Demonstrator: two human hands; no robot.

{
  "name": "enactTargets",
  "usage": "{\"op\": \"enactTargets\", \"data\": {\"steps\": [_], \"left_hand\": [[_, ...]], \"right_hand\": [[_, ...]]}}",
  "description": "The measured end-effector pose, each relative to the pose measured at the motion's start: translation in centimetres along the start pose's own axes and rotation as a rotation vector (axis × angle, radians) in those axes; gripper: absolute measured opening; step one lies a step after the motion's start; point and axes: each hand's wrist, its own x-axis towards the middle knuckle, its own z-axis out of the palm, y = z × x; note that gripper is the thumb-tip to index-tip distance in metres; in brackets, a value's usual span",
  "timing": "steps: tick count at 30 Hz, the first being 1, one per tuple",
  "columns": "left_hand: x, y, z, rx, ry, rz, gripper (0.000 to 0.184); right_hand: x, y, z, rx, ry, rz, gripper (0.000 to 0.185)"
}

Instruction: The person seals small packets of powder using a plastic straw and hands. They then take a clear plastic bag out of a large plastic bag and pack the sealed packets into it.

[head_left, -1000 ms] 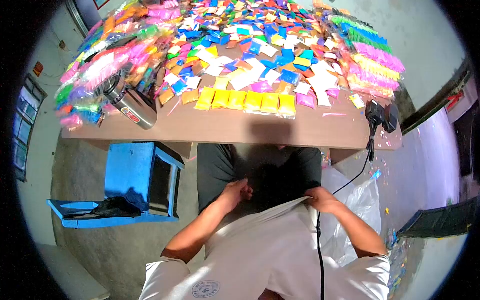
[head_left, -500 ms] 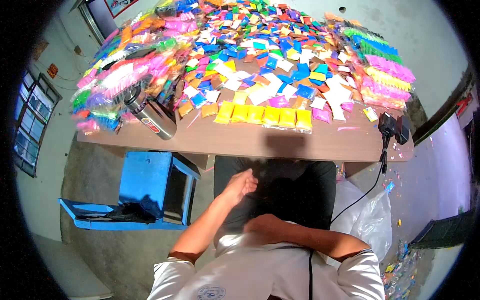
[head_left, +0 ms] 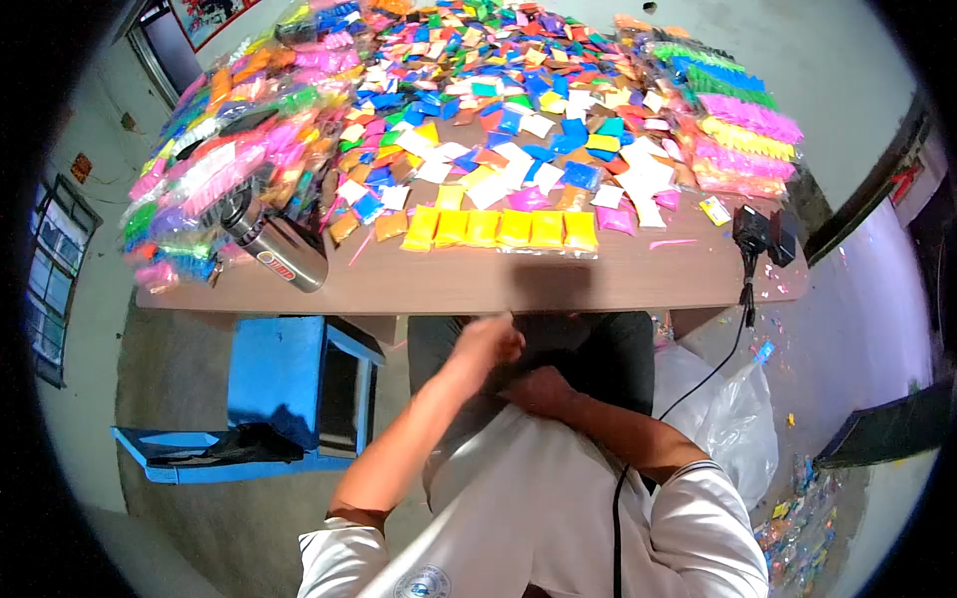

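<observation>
My left hand (head_left: 488, 342) is over my lap just below the table edge, fingers curled and slightly blurred; whether something small is in it I cannot make out. My right hand (head_left: 541, 390) lies lower at the shirt hem, its fingers curled against the white shirt (head_left: 518, 488). Beyond them, a row of yellow packets (head_left: 498, 229) lies near the front of the brown table (head_left: 429, 284). Behind the row spreads a large heap of small coloured packets (head_left: 498, 90).
A steel flask (head_left: 284, 249) stands at the left among bagged coloured packets (head_left: 224, 159). More bags (head_left: 743, 130) are stacked right, near a black adapter (head_left: 753, 234) with a cable. A blue chair (head_left: 274, 374) is left; a clear plastic bag (head_left: 743, 429) is right.
My right hand has moved from the shirt's right side to its middle, close to my left hand. My left hand has risen toward the table edge. The view has shifted slightly.
</observation>
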Motion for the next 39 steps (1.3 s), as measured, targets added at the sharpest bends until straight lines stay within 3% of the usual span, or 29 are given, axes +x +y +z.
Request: {"op": "enactTargets", "data": {"steps": [1, 3, 5, 7, 9, 11, 12, 13, 14, 17, 18, 19, 21, 23, 25, 26, 28, 31, 35, 39], "left_hand": [[-0.4, -1.3, 0.8, -0.060, 0.027, -0.062, 0.030], [-0.1, -6.5, 0.4, 0.028, -0.137, -0.093, 0.031], [-1.0, -10.5, 1.2, 0.043, -0.041, -0.214, 0.035], [-1.3, -12.6, 1.8, 0.290, -0.143, -0.214, 0.032], [-1.1, -12.7, 1.1, 0.303, -0.198, -0.250, 0.030], [0.7, -13.7, 0.0, 0.094, 0.048, -0.220, 0.030], [0.8, -13.6, 0.3, 0.105, 0.026, -0.230, 0.030], [0.8, -13.5, 0.7, 0.154, 0.163, -0.214, 0.030], [0.6, -13.3, 0.8, 0.207, 0.299, -0.200, 0.031], [1.5, -15.8, -1.1, 0.243, 0.207, -0.222, 0.030], [1.5, -16.0, -1.7, 0.366, 0.151, -0.141, 0.029], [1.4, -16.0, -1.9, 0.477, 0.090, -0.055, 0.028], [0.8, -15.0, -0.8, 0.313, 0.190, -0.202, 0.029], [1.6, -15.5, -1.9, 0.308, 0.197, -0.205, 0.029], [1.9, -15.9, -2.6, 0.294, 0.228, -0.203, 0.030], [1.6, -15.8, -2.9, 0.211, 0.199, -0.167, 0.030], [1.0, -14.7, -1.9, 0.159, 0.128, -0.127, 0.030], [0.9, -15.0, -0.9, 0.123, 0.151, -0.135, 0.033], [0.2, -13.0, 3.2, 0.254, 0.073, -0.097, 0.034], [0.6, -11.2, 8.9, 0.396, -0.080, -0.042, 0.034]], "right_hand": [[-1.0, 0.5, -0.5, -0.006, -0.004, 0.008, 0.029], [-2.9, 1.9, -1.3, -0.130, -0.154, 0.192, 0.023], [-4.8, 5.4, -2.1, -0.095, -0.285, 0.334, 0.020], [-7.8, 8.7, -2.1, -0.178, -0.166, 0.333, 0.020], [-10.1, 9.7, -2.4, -0.261, -0.054, 0.348, 0.021], [-11.4, 9.3, -4.7, -0.047, 0.127, 0.620, 0.022], [-12.3, 11.4, -1.6, -0.275, 0.035, 0.450, 0.021], [-12.6, 9.7, -3.9, -0.273, 0.041, 0.478, 0.021], [-12.8, 7.5, -5.8, -0.076, 0.172, 0.449, 0.021], [-13.3, 0.0, -13.8, 0.298, 0.463, 0.288, 0.019], [-14.5, -1.5, -16.2, 0.424, 0.591, 0.264, 0.019], [-16.1, -2.0, -17.6, 0.540, 0.723, 0.236, 0.018], [-21.4, 1.3, -16.9, 0.658, 1.077, 0.239, 0.022], [-27.0, 1.5, -19.0, 0.430, 1.072, 0.901, 0.027], [-33.5, 3.9, -17.6, 0.399, 0.756, 1.370, 0.034], [-35.3, 4.0, -15.8, 0.401, 0.753, 1.387, 0.034], [-37.8, 4.1, -12.2, 0.258, 0.227, 1.597, 0.046], [-37.7, 3.7, -7.0, 0.152, 0.170, 1.678, 0.054], [-33.7, 1.6, -5.3, 0.863, 0.903, 1.449, 0.067], [-29.8, 1.5, -2.1, 0.887, 1.002, 1.184, 0.065]]}}
